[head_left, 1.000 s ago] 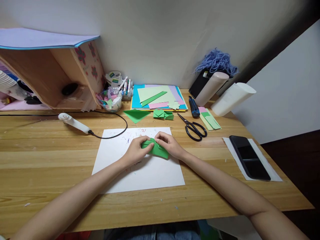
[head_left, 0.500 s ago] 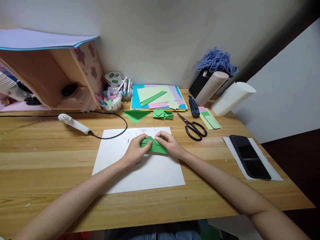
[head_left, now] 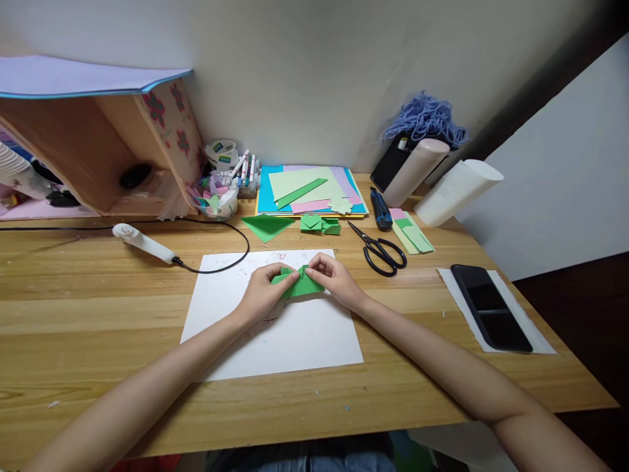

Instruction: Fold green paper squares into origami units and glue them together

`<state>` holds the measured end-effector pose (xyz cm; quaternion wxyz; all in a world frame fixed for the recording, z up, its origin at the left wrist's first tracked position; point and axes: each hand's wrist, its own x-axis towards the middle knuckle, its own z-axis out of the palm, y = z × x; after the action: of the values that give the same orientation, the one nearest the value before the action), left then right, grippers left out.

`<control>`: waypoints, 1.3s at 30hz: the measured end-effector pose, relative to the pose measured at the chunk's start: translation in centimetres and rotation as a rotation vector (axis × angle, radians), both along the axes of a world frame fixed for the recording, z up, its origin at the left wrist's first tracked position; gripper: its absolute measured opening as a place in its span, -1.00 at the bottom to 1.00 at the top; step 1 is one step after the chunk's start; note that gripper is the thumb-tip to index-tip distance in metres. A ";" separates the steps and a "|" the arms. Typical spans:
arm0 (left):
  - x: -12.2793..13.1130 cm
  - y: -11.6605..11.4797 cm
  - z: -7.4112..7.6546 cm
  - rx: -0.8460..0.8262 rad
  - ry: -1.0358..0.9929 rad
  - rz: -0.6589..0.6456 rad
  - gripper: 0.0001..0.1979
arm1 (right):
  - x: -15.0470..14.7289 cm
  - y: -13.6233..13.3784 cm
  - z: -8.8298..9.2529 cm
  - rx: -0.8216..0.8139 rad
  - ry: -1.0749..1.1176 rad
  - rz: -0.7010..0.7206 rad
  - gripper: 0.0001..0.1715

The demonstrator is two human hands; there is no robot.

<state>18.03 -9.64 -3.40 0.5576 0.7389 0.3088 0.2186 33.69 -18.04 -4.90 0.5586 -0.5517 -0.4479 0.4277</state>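
A wooden worktop (head_left: 98, 301) runs under both forearms, reaching well out to either side of the left hand (head_left: 263, 290) and the right hand (head_left: 340, 283). Far off beyond the left hand, to its left, I can see an open cardboard box (head_left: 170, 134) with flowers on its side. Beneath both hands lies a white sheet of paper (head_left: 304, 351), flecked with colour. A stack of coloured paper (head_left: 266, 189) sits straight ahead of them, and well to the right hand's right is a black smartphone (head_left: 491, 308). Black-handled scissors (head_left: 372, 243) lie beyond the right hand, a little to its right; ahead of the left, a green paper triangle (head_left: 268, 226). Between the hands, over the white sheet, is a folded green paper (head_left: 305, 288); whether it touches the sheet I can't tell. Both hands are nearly closed: the left grips its left end, thumb on top, while the right pinches its upper edge between thumb and fingers. Farther beyond the right hand is a utility knife (head_left: 381, 208), and directly ahead, small folded green pieces (head_left: 311, 223).
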 end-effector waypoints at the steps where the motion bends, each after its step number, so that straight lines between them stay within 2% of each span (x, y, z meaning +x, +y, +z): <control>1: 0.0 0.0 -0.1 -0.015 -0.004 0.003 -0.71 | 0.0 0.0 0.0 0.003 -0.005 0.002 -0.77; 6: 0.0 0.0 -0.2 -0.064 -0.019 0.006 -0.71 | 0.1 0.1 -0.2 0.015 -0.018 0.020 -0.80; 12: -0.1 0.0 -0.4 -0.006 0.029 -0.013 -0.71 | 0.3 -0.1 -0.2 0.000 -0.088 0.093 -0.80; 26: -0.2 -0.2 -0.2 0.073 0.064 -0.049 -0.71 | 0.1 -0.2 -0.2 0.013 -0.168 0.045 -0.86; 32: -0.2 -0.1 -0.2 0.057 0.074 -0.052 -0.72 | 0.1 -0.2 0.1 0.034 -0.135 0.068 -0.80; 39: -0.2 -0.1 -0.2 0.099 0.074 -0.067 -0.73 | 0.1 -0.3 -0.1 0.013 -0.148 0.060 -0.82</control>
<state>17.83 -9.78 -3.59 0.5157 0.7830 0.2929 0.1874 33.74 -18.34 -4.99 0.5145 -0.5646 -0.5070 0.3993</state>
